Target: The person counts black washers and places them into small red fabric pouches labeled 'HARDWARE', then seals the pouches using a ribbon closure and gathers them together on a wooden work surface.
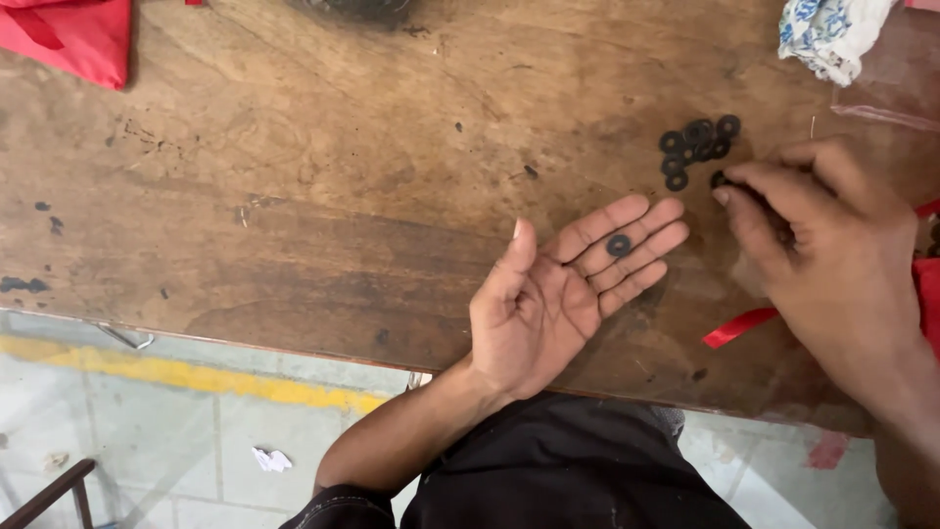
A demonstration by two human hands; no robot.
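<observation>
On the table (294, 196) the left hand (558, 289) lies palm up near the front edge, with one washer (618, 245) resting on its fingers. Just right of it and slightly farther back, the right hand (827, 245) rests with its fingertips touching the nearest piece of a cluster of washers (697, 147), which lies behind and between the two hands. A ribbon (739, 326) runs out from under the right hand toward the front edge. A folded cloth (73, 39) lies at the far left corner, a crumpled cloth (827, 34) at the far right, beside a plastic bag (896, 93).

Matt black washers (697, 147), worn wooden table (294, 196)
</observation>
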